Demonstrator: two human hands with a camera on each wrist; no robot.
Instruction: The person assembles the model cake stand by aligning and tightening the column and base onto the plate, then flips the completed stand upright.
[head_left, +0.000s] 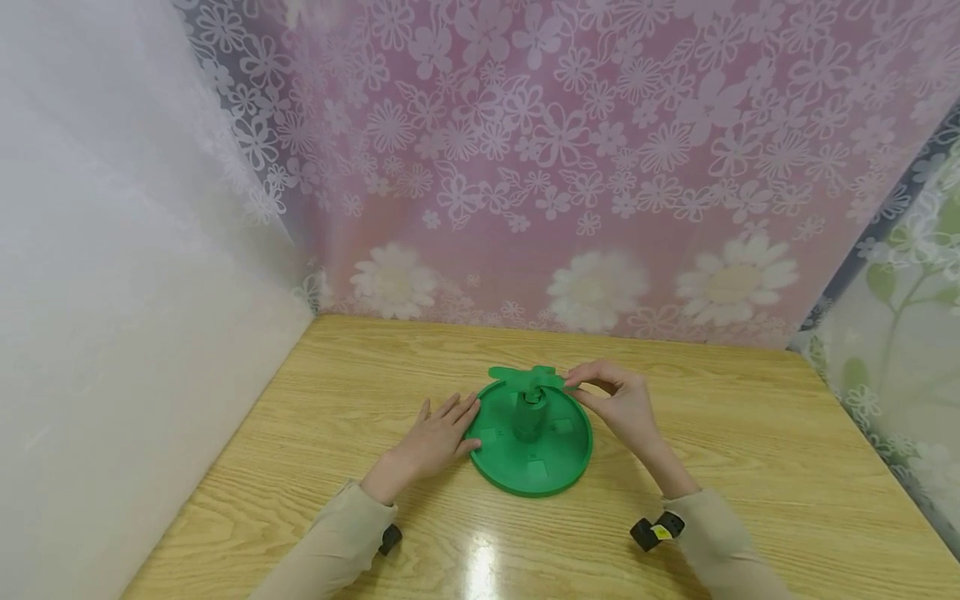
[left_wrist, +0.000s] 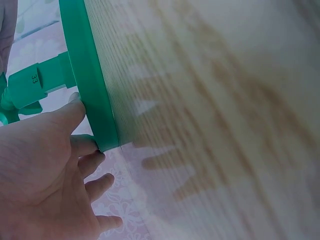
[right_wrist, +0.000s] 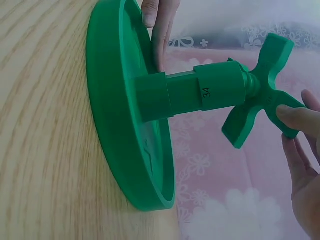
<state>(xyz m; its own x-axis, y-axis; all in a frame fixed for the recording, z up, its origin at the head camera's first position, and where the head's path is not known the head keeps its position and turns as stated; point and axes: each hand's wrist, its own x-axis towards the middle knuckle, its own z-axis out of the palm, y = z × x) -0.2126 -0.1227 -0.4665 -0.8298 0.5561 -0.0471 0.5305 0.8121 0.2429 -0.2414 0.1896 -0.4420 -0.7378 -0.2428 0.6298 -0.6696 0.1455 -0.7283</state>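
A green round dish (head_left: 498, 471) with a raised rim sits on the wooden table. From its middle rises an upright green post (right_wrist: 185, 92), marked "34" in the right wrist view and "33" in the left wrist view. On top of the post is a green four-armed cross handle (right_wrist: 271, 57). My right hand (head_left: 622, 408) pinches one arm of this handle between thumb and fingers. With fingers outstretched, my left hand (head_left: 431, 442) rests on the dish's left rim; its thumb (left_wrist: 75, 107) touches the rim too.
The wooden table (head_left: 360, 367) ends at a pink flowered curtain (head_left: 480, 167) at the back. A pale sheet (head_left: 150, 250) hangs on the left, a leafy patterned one (head_left: 900, 350) on the right. Both wrists carry small black devices (head_left: 657, 531).
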